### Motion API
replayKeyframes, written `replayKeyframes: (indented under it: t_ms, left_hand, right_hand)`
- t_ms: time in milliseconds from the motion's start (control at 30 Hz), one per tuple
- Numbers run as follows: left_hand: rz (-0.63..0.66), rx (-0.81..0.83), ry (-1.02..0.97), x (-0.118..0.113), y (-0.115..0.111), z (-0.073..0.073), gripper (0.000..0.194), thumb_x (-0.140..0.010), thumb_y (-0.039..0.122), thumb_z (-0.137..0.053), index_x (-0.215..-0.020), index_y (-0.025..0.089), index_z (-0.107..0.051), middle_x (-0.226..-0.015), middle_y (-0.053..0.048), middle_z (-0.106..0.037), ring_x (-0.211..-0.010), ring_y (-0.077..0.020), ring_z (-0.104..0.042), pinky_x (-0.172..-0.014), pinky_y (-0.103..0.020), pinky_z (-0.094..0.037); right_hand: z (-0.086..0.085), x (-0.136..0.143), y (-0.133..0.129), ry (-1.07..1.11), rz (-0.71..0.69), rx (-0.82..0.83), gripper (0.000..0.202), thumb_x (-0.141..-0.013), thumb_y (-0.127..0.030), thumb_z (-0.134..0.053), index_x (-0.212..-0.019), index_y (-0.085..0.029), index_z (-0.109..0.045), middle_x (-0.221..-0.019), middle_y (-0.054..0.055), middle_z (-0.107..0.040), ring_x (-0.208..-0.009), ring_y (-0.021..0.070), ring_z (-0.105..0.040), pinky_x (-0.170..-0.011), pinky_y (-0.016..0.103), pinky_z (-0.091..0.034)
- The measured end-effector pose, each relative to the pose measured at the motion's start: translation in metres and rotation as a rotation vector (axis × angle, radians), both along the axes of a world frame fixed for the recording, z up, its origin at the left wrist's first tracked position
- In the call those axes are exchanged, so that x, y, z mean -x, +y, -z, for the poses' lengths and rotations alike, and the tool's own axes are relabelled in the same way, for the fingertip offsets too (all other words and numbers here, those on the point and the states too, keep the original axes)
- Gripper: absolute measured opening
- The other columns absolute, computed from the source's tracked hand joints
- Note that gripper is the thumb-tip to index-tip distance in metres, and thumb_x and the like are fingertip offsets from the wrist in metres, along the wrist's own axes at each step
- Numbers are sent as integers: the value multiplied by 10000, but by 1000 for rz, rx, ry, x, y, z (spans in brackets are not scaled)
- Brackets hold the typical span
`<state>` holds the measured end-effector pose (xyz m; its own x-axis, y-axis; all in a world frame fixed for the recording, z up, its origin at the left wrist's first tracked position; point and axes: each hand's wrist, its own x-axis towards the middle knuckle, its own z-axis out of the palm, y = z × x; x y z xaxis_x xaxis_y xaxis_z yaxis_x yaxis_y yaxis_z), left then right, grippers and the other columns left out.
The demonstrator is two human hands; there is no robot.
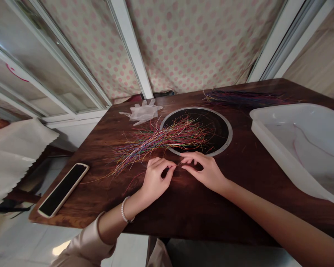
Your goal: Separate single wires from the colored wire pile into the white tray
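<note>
My left hand [158,176] is closed in a pinch, thumb against forefinger, on a thin wire whose short end pokes out to the right. A red strand [134,181] trails behind that hand to the lower left; it looks like the same wire. Facing it, my right hand [207,170] has its thumb and fingers apart, very close to the wire's tip. Whether it touches the tip is too small to tell. Just beyond both hands lies a loose bundle of multicoloured thin wires [167,138], partly over a round black plate with a silver rim [230,130].
At the right stands a white plastic tub [281,155] with a reddish strand inside. Darker wires [245,97] lie along the back. A crumpled clear glove [144,112] is behind the bundle, and a phone [63,190] rests near the left edge of the wooden table [211,215].
</note>
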<state>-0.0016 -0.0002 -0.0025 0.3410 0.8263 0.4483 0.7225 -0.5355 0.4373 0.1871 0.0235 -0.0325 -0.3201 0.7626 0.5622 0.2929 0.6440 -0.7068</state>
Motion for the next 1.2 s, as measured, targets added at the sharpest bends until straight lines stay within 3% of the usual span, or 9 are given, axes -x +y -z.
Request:
replayKeyframes:
  t_ms: [200, 400, 767, 1000, 1200]
  left_hand:
    - [7, 70, -52, -1, 0, 0, 126, -833, 140, -555, -728, 191, -603, -656, 19, -630, -637, -147, -570, -700, -306, -397]
    - [13, 124, -66, -2, 1, 0, 126, -823, 129, -558, -718, 180, -604, -650, 19, -623, -634, -143, -561, -685, -297, -382]
    - [92, 148, -78, -2, -1, 0, 122, -815, 118, -560, -713, 175, -597, -638, 17, -598, -631, -137, -541, -684, -295, -361]
    - [95, 84, -66, 0, 1, 0, 101, -820, 127, -556, -753, 179, -610, -671, 15, -627, -650, -139, -564, -692, -294, -374]
    - [114, -44, -46, 1, 1, 1, 91, -849, 142, -574, -795, 184, -632, -738, 13, -684, -691, -140, -595, -717, -296, -382]
  right_hand:
    - [-5, -4, 0, -167, 9, -221, 247, -891, -112, -481, -1081, -193, -616, -1029, 81, -644, -932, 168, -624, -817, 307, -535]
    - [-10, -7, 0, -351, 0, -461, 231, -926, -140, -439, -921, -196, -664, -966, 52, -680, -851, 165, -624, -737, 298, -532]
    - [-20, -4, -4, -508, -11, -695, 292, -943, -139, -420, -792, -148, -670, -869, 38, -717, -782, 165, -606, -672, 283, -481]
    - [-16, -5, -3, -459, 5, -669, 248, -933, -116, -423, -855, -133, -657, -890, 57, -720, -795, 168, -630, -692, 278, -502]
    - [-6, -4, -2, -316, -37, -332, 185, -917, -148, -466, -833, -171, -630, -766, 43, -697, -705, 145, -627, -683, 268, -501]
